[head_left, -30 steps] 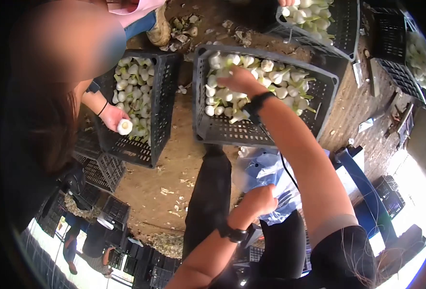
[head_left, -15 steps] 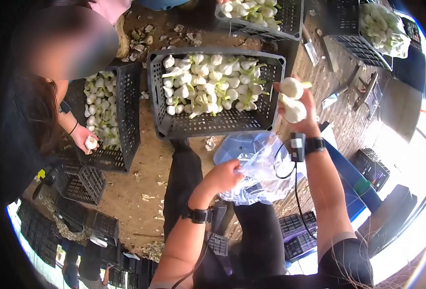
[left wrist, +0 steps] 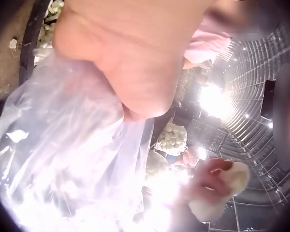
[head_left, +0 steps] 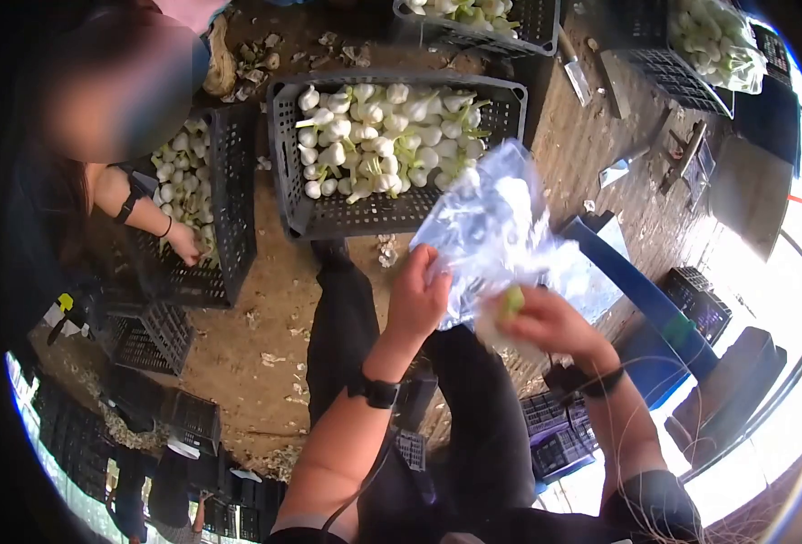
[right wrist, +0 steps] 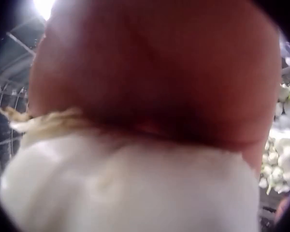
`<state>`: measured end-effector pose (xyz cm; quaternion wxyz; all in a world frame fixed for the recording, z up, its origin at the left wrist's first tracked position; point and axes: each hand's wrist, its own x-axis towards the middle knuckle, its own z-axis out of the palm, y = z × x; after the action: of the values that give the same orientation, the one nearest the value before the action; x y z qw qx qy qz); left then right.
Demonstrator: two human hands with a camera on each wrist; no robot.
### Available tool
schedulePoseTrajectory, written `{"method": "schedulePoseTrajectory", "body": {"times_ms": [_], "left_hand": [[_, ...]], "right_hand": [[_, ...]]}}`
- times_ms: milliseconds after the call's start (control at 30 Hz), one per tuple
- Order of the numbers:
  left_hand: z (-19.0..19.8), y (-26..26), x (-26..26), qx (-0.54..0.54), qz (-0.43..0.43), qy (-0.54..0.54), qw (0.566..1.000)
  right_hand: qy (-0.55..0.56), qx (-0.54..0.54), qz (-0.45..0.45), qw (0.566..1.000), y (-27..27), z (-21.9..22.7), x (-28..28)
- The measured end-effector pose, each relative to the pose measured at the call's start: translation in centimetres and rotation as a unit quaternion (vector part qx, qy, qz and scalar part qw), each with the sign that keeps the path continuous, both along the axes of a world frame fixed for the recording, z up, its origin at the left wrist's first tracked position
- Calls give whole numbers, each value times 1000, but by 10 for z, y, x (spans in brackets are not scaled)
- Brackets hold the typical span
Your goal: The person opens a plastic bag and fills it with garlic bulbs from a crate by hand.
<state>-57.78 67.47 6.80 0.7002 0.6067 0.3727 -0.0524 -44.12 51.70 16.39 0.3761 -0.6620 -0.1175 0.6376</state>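
My left hand (head_left: pixel 419 295) grips the edge of a clear plastic bag (head_left: pixel 496 218), which hangs out away from me over my lap. In the left wrist view the bag (left wrist: pixel 63 154) drapes down from the fingers. Just right of the bag, my right hand (head_left: pixel 560 325) holds garlic bulbs, blurred by motion, with a green stem (head_left: pixel 512 301) sticking up. Two white garlic bulbs (left wrist: pixel 239 178) show in that hand in the left wrist view. A garlic bulb (right wrist: pixel 130 188) fills the lower right wrist view, close under the palm. Ahead stands a black crate (head_left: pixel 356 218) of garlic.
To the left, another person's hand (head_left: pixel 183 243) reaches into a second garlic crate (head_left: pixel 238 208). More crates (head_left: pixel 537 27) stand at the back. A knife (head_left: pixel 578 80) lies on the wooden boards at the right, near a blue strip (head_left: pixel 641 276).
My right hand went from the crate out to the right with two garlic bulbs, then came back beside the bag. My left hand raised the bag. The other person's hand moved into their crate.
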Motion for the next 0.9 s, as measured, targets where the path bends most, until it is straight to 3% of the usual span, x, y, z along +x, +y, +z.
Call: {"method": "schedulePoseTrajectory", "body": {"times_ms": [33, 67, 100, 133, 167, 233, 300, 333, 367, 400, 433, 533, 633, 800, 867, 900], "left_hand": [[-2, -3, 0, -25, 3, 2, 1000], [-4, -4, 1, -48, 8, 2, 999], [-3, -6, 0, -72, 11, 5, 997], [1, -4, 3, -52, -7, 2, 999], [5, -3, 5, -30, -24, -1, 999], [14, -4, 6, -12, -79, 1, 997], [19, -6, 9, -14, -154, 4, 988], [17, -15, 7, 5, -138, -49, 989], [16, -22, 2, 58, -162, -78, 982], [18, -26, 3, 41, -172, -92, 980], [20, -27, 4, 24, -182, -106, 977], [19, -18, 4, -27, -162, -89, 982], [17, -14, 0, 3, -185, -118, 976], [17, -7, 0, -27, -119, -96, 988], [13, -6, -2, -26, -94, -94, 991], [11, -7, -4, -22, -62, -100, 993]], "right_hand": [[14, -142, -24, 989, 6, -15, 1], [-78, -165, 53, 982, 4, -35, 4], [-106, -181, 55, 976, 4, -47, 6], [-4, -144, -68, 987, 0, -65, 6], [99, -104, -188, 972, -5, -82, 5], [-65, 56, -53, 995, 1, -89, 8], [25, 158, -81, 984, 7, -109, 14], [199, 173, -174, 949, 3, -138, 12], [366, 180, -259, 875, -1, -168, 5], [519, 179, -333, 767, -3, -187, -2], [540, 181, -356, 741, 1, -201, -6], [477, 172, -401, 763, 12, -234, -13], [361, 148, -427, 816, 12, -251, -8], [147, 35, -377, 914, -10, -252, 14], [91, -11, -423, 902, -14, -254, 22], [100, -12, -504, 858, -13, -253, 24]]}}
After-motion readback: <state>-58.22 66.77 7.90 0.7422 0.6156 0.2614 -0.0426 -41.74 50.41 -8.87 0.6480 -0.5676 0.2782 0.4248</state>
